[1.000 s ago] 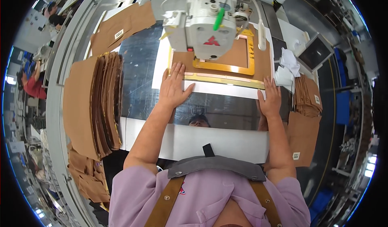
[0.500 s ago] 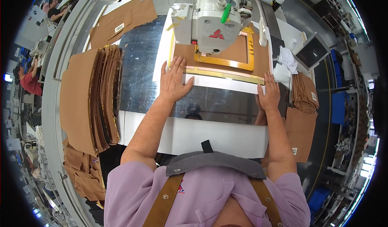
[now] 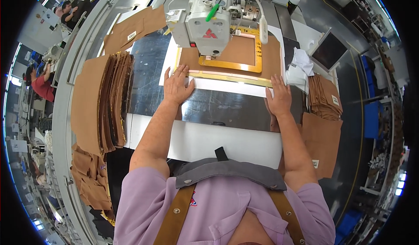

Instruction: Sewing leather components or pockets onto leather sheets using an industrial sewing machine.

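At the left of the frame a fanned stack of brown fabric pieces [image 3: 102,101] lies on the metal worktable [image 3: 150,81], with further brown pieces [image 3: 133,26] in the upper left. Left of centre, the left hand [image 3: 177,86] lies flat with fingers released and spread, its fingertips touching the lower bar of the yellow clamp frame [image 3: 231,75], which sits in the upper centre around a brown fabric panel [image 3: 238,50] beneath the white sewing machine head [image 3: 207,20]. Right of centre, the right hand [image 3: 278,98] likewise rests open and flat, grasping nothing, just below the frame's right end, and a second stack of brown pieces [image 3: 325,96] lies at the right beside crumpled white paper [image 3: 300,66].
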The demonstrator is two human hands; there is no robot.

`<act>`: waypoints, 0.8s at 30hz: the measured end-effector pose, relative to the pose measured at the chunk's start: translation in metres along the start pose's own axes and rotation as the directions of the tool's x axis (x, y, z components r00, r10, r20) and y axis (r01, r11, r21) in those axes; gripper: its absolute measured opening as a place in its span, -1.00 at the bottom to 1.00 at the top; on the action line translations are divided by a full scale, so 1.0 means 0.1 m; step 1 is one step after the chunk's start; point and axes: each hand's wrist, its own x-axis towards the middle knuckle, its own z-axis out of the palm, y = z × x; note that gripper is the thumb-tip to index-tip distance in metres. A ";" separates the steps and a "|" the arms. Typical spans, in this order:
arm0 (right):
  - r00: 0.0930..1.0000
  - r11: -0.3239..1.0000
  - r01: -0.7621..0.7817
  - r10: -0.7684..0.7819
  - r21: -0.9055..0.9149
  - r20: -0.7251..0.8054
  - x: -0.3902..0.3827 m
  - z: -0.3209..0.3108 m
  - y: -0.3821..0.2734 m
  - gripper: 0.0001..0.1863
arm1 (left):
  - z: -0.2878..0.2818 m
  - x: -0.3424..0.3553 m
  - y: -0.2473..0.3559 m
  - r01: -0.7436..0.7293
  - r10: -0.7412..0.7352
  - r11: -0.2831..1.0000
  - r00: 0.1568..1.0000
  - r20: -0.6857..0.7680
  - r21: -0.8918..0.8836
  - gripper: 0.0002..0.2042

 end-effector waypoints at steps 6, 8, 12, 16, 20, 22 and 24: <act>0.999 0.998 -0.007 0.009 0.054 -0.039 -0.01 0.00 0.00 -0.39 | 0.03 -0.01 0.01 -0.034 0.043 0.996 0.994 -0.104 0.086 -0.45; 1.000 0.999 -0.012 0.012 0.042 -0.012 -0.01 0.01 0.00 -0.40 | 0.03 -0.03 0.01 0.037 -0.037 0.997 0.999 0.004 0.071 -0.45; 1.000 0.999 -0.023 0.022 0.034 0.020 -0.01 -0.01 -0.03 -0.40 | 0.02 -0.01 0.03 0.068 -0.072 0.994 0.997 0.036 0.085 -0.46; 1.000 0.999 -0.019 0.018 0.032 0.015 -0.01 -0.02 0.00 -0.41 | 0.01 0.01 0.04 0.080 -0.081 0.996 0.996 0.029 0.048 -0.46; 1.000 0.999 -0.025 0.024 0.048 0.010 -0.01 -0.01 -0.01 -0.42 | 0.00 -0.02 0.02 0.091 -0.091 0.996 0.995 0.030 0.012 -0.48; 1.000 0.999 -0.022 0.021 0.045 0.012 -0.02 -0.02 -0.02 -0.42 | 0.02 -0.03 0.02 0.088 -0.089 0.996 0.996 0.032 0.013 -0.49; 1.000 0.998 -0.027 0.026 0.049 0.013 -0.03 -0.02 -0.03 -0.43 | 0.02 0.02 0.01 0.083 -0.083 0.996 0.995 0.045 0.017 -0.49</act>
